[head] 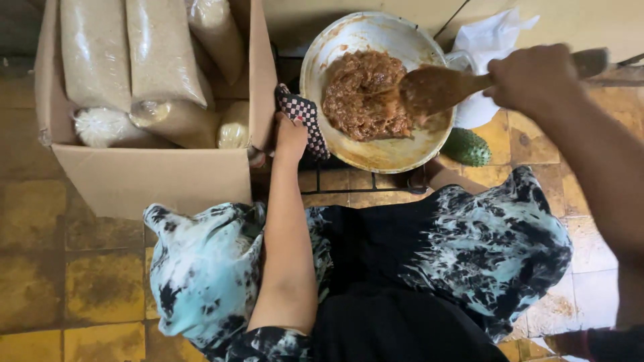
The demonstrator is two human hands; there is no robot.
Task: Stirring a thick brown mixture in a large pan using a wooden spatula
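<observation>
View from above the cook. The left hand (290, 136) presses a checkered cloth (305, 121) against the near rim of a wide, pale pan (349, 37), fingers closed over the fabric. The right hand (530, 77) is wrapped in a fist around the handle of a wooden spatula (436, 87), whose blade lies in the brown, lumpy paste (362, 94) heaped at the pan's centre. The pan sits on a dark wire stand (362, 182) over the yellow tiled floor (87, 281). The paste looks thick and sticky, likely heavy to push; the pan is probably hot and smeared, so the padded rim is the sensible place to grip. The spatula appears stiff and is best held far back on its handle. Beside the pan lie a green bumpy gourd (466, 147) and a cardboard box (154, 177) of filled bags.
</observation>
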